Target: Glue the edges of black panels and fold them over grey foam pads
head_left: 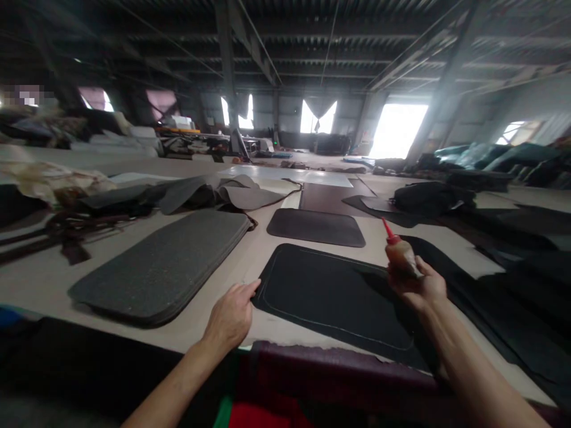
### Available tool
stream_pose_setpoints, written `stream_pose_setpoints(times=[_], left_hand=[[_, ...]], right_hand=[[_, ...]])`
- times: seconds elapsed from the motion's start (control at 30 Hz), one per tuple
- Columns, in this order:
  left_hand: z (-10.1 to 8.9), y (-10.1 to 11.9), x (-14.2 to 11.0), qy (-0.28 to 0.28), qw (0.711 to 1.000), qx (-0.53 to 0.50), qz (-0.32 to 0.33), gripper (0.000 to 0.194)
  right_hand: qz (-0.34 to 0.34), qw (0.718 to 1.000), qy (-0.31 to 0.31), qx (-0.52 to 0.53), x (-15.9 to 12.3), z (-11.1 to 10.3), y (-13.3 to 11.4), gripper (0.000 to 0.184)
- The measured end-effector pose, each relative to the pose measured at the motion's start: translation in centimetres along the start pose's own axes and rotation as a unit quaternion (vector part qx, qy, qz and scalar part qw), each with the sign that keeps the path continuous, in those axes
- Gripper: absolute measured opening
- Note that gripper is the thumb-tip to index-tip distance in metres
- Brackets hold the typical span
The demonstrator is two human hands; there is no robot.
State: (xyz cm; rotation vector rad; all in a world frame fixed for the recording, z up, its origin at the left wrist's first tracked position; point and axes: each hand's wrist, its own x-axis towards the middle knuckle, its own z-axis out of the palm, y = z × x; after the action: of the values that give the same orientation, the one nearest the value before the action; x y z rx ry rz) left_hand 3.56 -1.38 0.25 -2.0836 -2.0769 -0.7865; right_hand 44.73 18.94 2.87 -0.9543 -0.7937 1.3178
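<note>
A black rounded panel (330,297) lies flat before me, with a pale line drawn just inside its edge. My left hand (229,318) is at its left edge, index finger stretched out and fingertip touching the panel or just beside it. The other fingers are partly hidden. In my right hand (423,285) is a squeeze bottle (401,257) with a red pointed nozzle and yellowish-brown contents. The bottle is tilted with its nozzle up, above the panel's right side, and its shadow falls on the panel. Behind the panel lies a smaller dark rounded piece (316,226).
A stack of grey rounded panels (160,267) is on the left of the table (214,297). Loose grey sheets (241,193) and dark strips lie behind it. Black material (499,309) covers the right side. Maroon material (330,368) hangs at the front edge.
</note>
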Motion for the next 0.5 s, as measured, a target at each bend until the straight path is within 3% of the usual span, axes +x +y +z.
stream_pose_setpoints(times=[0.1, 0.17, 0.37, 0.5], left_hand=[[-0.2, 0.3, -0.7, 0.009, 1.000, 0.008, 0.023, 0.050], [-0.4, 0.6, -1.4, 0.012, 0.999, 0.004, 0.042, 0.048], [-0.8, 0.4, -3.3, 0.027, 0.996, -0.002, 0.081, 0.041], [-0.5, -0.2, -3.4, 0.048, 0.995, 0.003, 0.093, 0.037]], right_hand=[[0.076, 0.992, 0.088, 0.055, -0.7, -3.1, -1.9, 0.028], [0.069, 0.989, 0.114, 0.069, -0.8, -4.7, -2.7, 0.027], [-0.015, 0.997, 0.078, 0.016, 0.0, -7.8, -3.3, 0.024], [-0.084, 0.991, 0.051, -0.087, 0.9, -8.0, -2.7, 0.044]])
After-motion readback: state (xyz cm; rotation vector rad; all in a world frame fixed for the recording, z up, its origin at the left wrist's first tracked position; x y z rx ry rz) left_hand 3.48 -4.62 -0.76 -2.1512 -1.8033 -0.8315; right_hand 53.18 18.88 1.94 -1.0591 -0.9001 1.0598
